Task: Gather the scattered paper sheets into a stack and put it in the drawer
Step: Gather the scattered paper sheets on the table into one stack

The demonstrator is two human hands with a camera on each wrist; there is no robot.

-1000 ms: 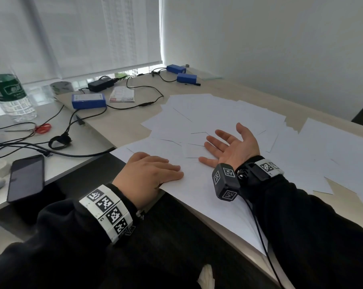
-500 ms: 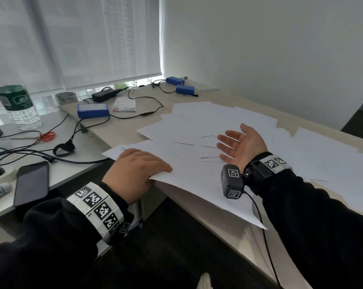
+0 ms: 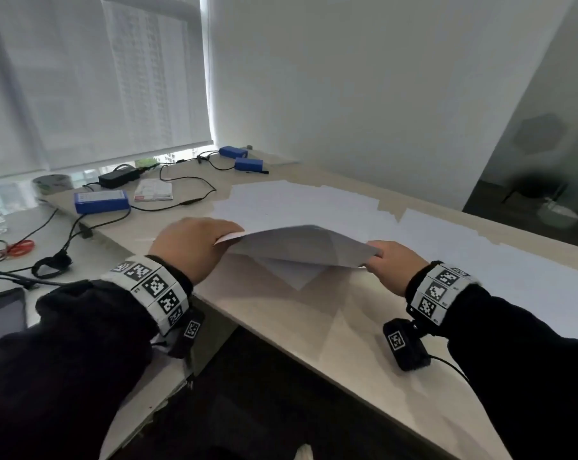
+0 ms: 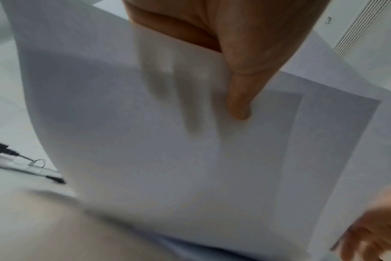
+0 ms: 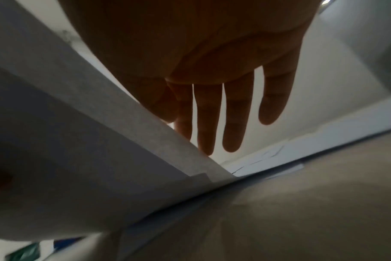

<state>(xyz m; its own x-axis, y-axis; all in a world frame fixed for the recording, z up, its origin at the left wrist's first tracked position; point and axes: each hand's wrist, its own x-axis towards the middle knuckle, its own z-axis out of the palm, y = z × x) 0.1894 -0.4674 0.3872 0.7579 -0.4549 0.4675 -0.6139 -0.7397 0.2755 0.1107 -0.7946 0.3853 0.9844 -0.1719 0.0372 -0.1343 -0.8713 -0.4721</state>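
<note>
A few white paper sheets [image 3: 301, 247] hang lifted above the near edge of the beige desk [image 3: 330, 327]. My left hand [image 3: 226, 237] pinches their left edge; in the left wrist view its thumb [image 4: 239, 98] lies under the paper sheets [image 4: 167, 159], and the fingers show through as shadows. My right hand [image 3: 373, 260] grips their right corner. In the right wrist view three fingers [image 5: 209, 114] stretch out beside the paper sheets [image 5: 89, 141]. More scattered sheets [image 3: 301, 200] cover the desk behind and to the right [image 3: 500, 257]. No drawer is in view.
At the back left lie blue boxes [image 3: 101, 200], a black adapter [image 3: 118, 177], cables [image 3: 181, 180] and a small booklet [image 3: 153, 194]. On the lower grey side desk [image 3: 48, 234] are red scissors [image 3: 20, 248] and a dark phone [image 3: 2, 313]. A white wall runs behind the desk.
Both hands lay on the sheets, the right one palm up; now they hold a few sheets lifted off the desk. The near desk edge is bared and the view has tilted up.
</note>
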